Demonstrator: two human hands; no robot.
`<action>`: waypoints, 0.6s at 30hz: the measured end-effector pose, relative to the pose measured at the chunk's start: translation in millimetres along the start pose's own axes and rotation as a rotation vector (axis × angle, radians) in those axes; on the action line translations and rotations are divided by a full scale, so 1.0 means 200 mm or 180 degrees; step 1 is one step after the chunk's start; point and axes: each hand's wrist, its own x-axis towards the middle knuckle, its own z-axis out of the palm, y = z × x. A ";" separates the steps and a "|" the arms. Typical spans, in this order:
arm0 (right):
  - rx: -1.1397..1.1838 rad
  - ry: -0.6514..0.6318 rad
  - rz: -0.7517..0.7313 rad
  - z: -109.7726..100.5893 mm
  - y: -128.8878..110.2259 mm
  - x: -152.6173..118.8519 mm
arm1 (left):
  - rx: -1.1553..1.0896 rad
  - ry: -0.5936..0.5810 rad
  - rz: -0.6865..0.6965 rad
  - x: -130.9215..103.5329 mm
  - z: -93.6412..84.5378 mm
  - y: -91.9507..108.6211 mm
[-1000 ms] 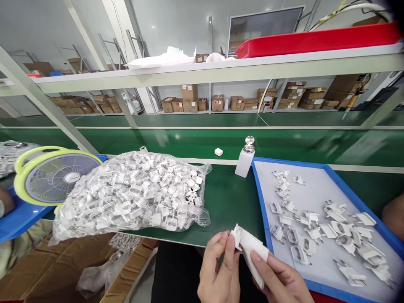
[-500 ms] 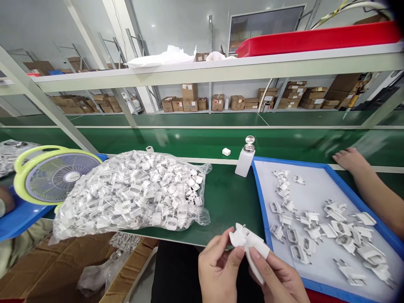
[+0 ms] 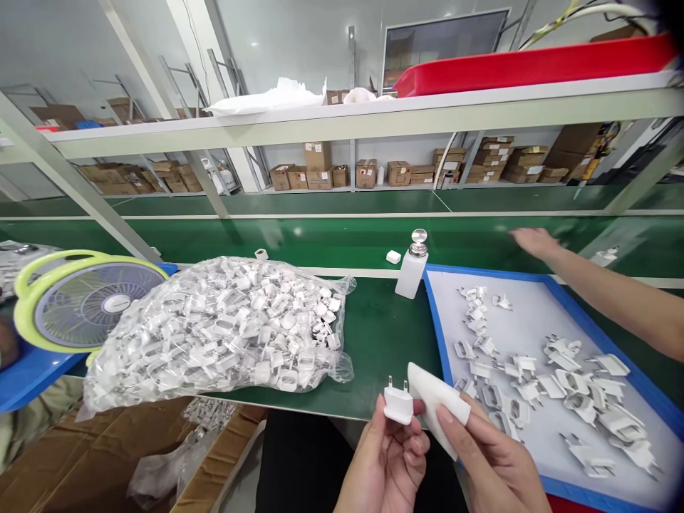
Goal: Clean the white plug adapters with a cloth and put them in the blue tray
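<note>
Between the thumb and fingers of my left hand point(image 3: 387, 456) is a white two-pin plug housing point(image 3: 398, 405), its metal pins pointing up. Just right of it, my right hand point(image 3: 494, 456) pinches a folded white wiping cloth point(image 3: 435, 402). Cloth and plug are close together; whether they touch I cannot tell. Many similar white plug housings point(image 3: 574, 381) lie in a blue-rimmed tray point(image 3: 438, 335) at the right. A large clear plastic bag point(image 3: 214, 328) full of such parts rests on the bench to the left.
A white pump bottle point(image 3: 411, 274) stands beside the tray's far left corner. Small white parts point(image 3: 394, 256) sit on the green belt point(image 3: 331, 239). A co-worker's arm point(image 3: 603, 285) reaches in from the right. A green fan point(image 3: 90, 303) is at left; an open cardboard box point(image 3: 107, 456) lies below.
The cloth has come off the plug's pins, and the plug now stands bare in my left hand. The co-worker's hand has moved left over the belt, and a white part shows on the belt behind it.
</note>
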 end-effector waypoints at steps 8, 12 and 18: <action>-0.0037 -0.0784 -0.0237 0.02 -0.12 0.03 | 0.0476 -0.0192 0.0270 0.02 -0.04 -0.02; 0.0006 -0.0501 -0.0111 -0.01 -0.09 0.04 | 0.0878 -0.0038 0.0450 0.04 -0.05 -0.04; 0.1028 0.1618 0.0423 -0.26 -0.06 0.10 | 0.2871 0.0299 0.1768 0.15 -0.12 -0.15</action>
